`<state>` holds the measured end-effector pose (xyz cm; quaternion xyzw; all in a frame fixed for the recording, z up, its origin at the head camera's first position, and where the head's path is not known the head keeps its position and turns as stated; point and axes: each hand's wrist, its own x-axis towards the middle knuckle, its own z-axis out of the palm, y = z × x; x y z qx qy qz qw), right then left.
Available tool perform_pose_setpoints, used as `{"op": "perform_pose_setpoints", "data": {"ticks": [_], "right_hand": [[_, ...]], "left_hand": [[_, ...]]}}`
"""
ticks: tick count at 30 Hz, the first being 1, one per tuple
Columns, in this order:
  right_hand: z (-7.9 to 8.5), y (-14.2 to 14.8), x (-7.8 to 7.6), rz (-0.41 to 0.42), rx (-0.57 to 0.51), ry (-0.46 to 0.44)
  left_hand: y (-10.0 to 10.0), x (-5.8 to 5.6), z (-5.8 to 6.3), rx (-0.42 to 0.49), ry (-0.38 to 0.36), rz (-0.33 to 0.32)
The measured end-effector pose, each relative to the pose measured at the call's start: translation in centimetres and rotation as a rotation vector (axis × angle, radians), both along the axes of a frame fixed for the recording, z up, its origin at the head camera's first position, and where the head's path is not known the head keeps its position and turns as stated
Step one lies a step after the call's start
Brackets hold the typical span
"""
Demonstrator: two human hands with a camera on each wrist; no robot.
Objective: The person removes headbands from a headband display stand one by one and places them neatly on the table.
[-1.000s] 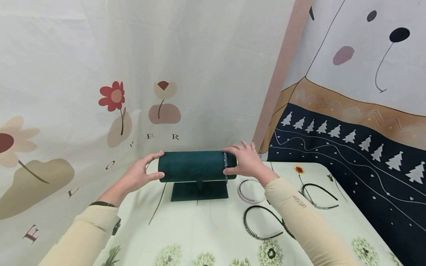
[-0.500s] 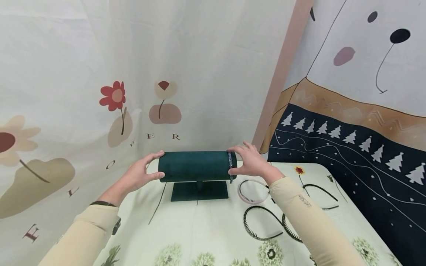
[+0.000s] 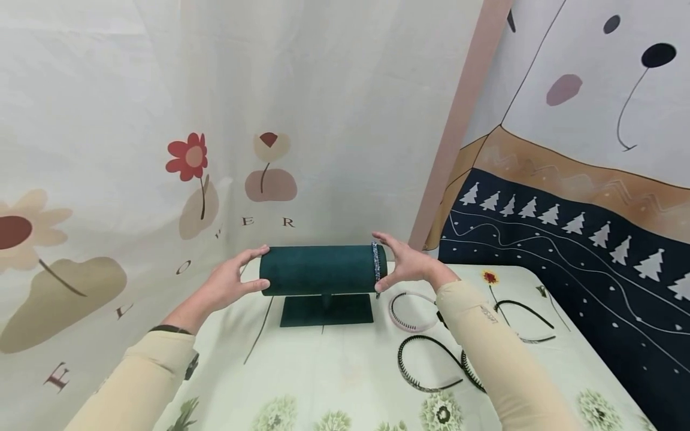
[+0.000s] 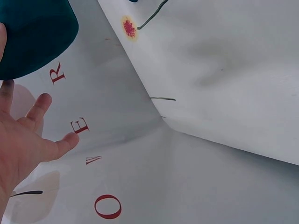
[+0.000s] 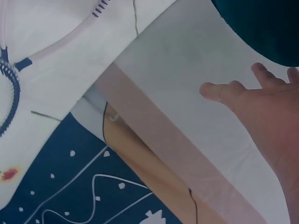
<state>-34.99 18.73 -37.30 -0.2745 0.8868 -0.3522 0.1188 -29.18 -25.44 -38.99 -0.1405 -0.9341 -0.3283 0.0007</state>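
Observation:
A dark green velvet roll [image 3: 318, 270] on a flat-based stand [image 3: 326, 311] stands upright on the table. My left hand [image 3: 223, 285] holds the roll's left end, fingertips on top and thumb on the front; the left wrist view shows the left hand [image 4: 23, 140] with its other fingers spread beside the round end. Over the roll's right end sits a glittery headband [image 3: 376, 263]. My right hand [image 3: 412, 264] has its thumb at the headband's lower part and its fingers raised near the top. In the right wrist view, the right hand's fingers [image 5: 217, 91] extend below the roll's end.
On the flowered tablecloth [image 3: 323, 371], right of the stand, lie a pink toothed headband [image 3: 396, 317] and a black one [image 3: 402, 365]. Another black headband [image 3: 528, 307] lies farther right, and one more is partly under the right sleeve. A fabric curtain [image 3: 334, 149] hangs close behind.
The right hand slid the glittery headband rightward along the roll toward its end, and then its upper fingers lifted off the top. The left hand kept its hold on the roll.

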Motion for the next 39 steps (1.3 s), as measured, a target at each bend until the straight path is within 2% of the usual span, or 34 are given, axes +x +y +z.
{"op": "perform_pose_setpoints", "data": {"ticks": [11,27,33,39], "right_hand": [[-0.7,0.0,-0.6,-0.02,0.046,-0.06],[-1.0,0.7,-0.3,-0.058,-0.045,-0.178],[-1.7,3.0,0.1,-0.112,-0.057,-0.187],[-2.8,8.0,1.5,-0.218,-0.112,-0.198]], "left_hand": [[-0.2,-0.1,-0.4,0.0,0.004,0.003],[-0.2,0.1,-0.4,0.016,-0.004,0.0],[-0.2,0.1,-0.5,0.021,0.0,-0.004],[-0.3,-0.1,-0.4,0.027,0.023,-0.021]]}}
